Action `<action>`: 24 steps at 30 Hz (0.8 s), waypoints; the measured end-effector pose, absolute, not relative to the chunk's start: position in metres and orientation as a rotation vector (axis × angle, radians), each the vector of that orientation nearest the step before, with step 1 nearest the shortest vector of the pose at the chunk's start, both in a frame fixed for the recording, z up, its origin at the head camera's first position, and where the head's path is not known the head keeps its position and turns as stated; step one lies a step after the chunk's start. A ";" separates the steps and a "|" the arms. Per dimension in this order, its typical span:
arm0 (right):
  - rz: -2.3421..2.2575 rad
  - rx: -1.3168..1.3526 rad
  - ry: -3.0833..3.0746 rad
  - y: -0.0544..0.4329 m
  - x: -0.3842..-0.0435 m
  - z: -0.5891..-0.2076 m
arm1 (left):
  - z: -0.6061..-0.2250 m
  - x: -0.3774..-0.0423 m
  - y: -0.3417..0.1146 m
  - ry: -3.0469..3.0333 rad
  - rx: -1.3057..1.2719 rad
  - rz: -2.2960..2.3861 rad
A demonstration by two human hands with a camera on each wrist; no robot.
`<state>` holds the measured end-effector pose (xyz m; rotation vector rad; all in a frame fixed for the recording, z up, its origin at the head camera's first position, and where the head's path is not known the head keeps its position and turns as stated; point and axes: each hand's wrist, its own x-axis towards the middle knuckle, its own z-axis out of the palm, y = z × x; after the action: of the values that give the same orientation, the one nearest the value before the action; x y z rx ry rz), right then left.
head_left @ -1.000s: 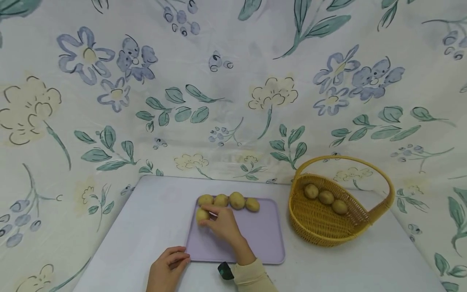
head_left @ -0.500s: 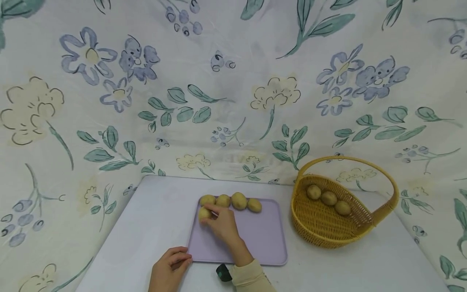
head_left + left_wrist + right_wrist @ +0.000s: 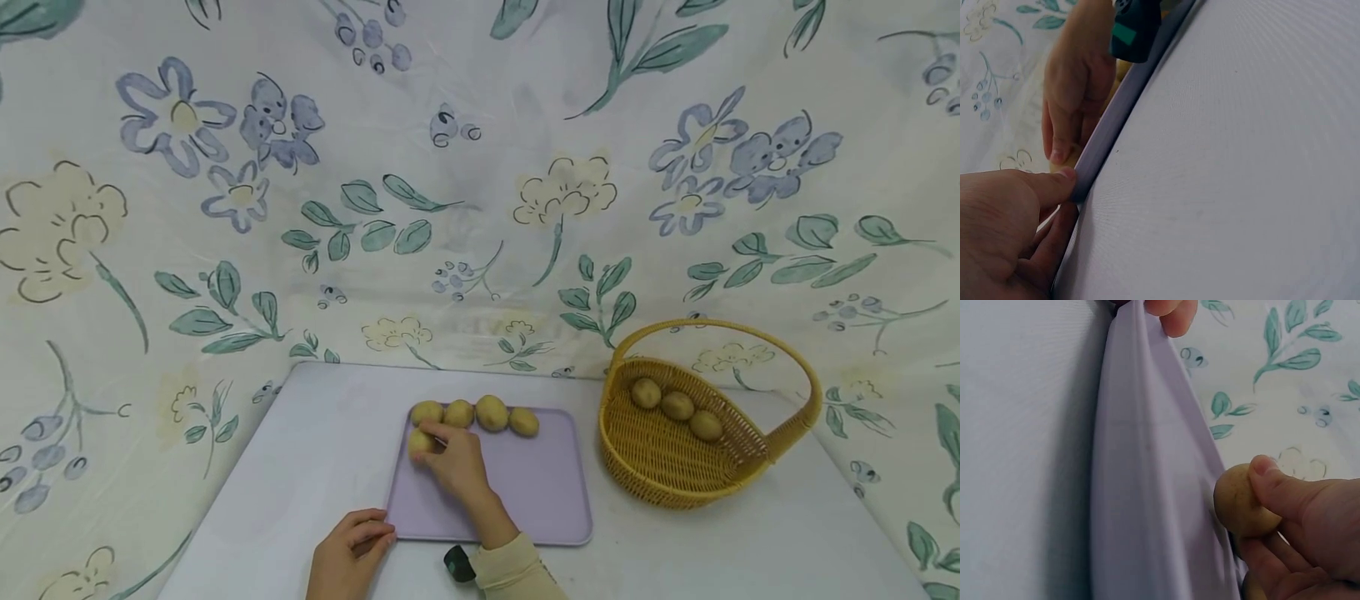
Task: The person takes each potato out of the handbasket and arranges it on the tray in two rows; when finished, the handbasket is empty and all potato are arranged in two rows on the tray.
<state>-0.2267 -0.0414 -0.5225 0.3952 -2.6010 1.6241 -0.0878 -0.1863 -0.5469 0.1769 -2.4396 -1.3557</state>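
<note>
A: From the left, it's white table (image 3: 300,450) first, out beyond the tray (image 3: 532,492), with a flowered cloth (image 3: 450,208) standing up behind the tray. And who's that at the tray's near left corner?

B: The left hand (image 3: 348,553), and it's clamped on the tray itself! Thumb over the rim, fingers lower down at the corner; the left wrist view gives us that beautifully.

A: Across we go, onto the tray, inside its left edge: one round potato (image 3: 420,445)!

B: Just in front of the tray's back row, that one. Does it touch its neighbour behind? From here, I can't tell.

A: And that back row: four potatoes (image 3: 459,413), lined up along the tray's far edge from the left corner, stopping short of the right one.

B: Here's the right hand (image 3: 459,463), over the left half of the tray, thumb and fingers pinched on that round potato!

A: At the wrist, a small dark gadget (image 3: 459,564) just off the tray's near edge, then a pale sleeve (image 3: 517,568) beside it.

B: And far over, right of the tray and apart from it, a wicker basket (image 3: 652,471), tall handle arching up, three potatoes (image 3: 678,406) lying along its back wall!
</note>
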 end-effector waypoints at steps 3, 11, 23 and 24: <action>1.572 0.376 -2.628 -0.042 -0.226 -0.523 | -0.546 -0.087 -0.186 -2.442 0.172 -1.342; 1.521 0.369 -2.630 -0.045 -0.226 -0.524 | -0.546 -0.087 -0.186 -2.432 0.150 -1.318; 1.440 0.383 -2.633 -0.048 -0.224 -0.527 | -0.548 -0.087 -0.187 -2.437 0.166 -1.327; 1.442 0.389 -2.624 -0.048 -0.223 -0.526 | -0.548 -0.088 -0.187 -2.435 0.164 -1.331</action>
<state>-0.2233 -0.0485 -0.5263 0.3890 -2.6243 1.4421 -0.0875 -0.1872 -0.5477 0.1642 -2.4347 -1.3308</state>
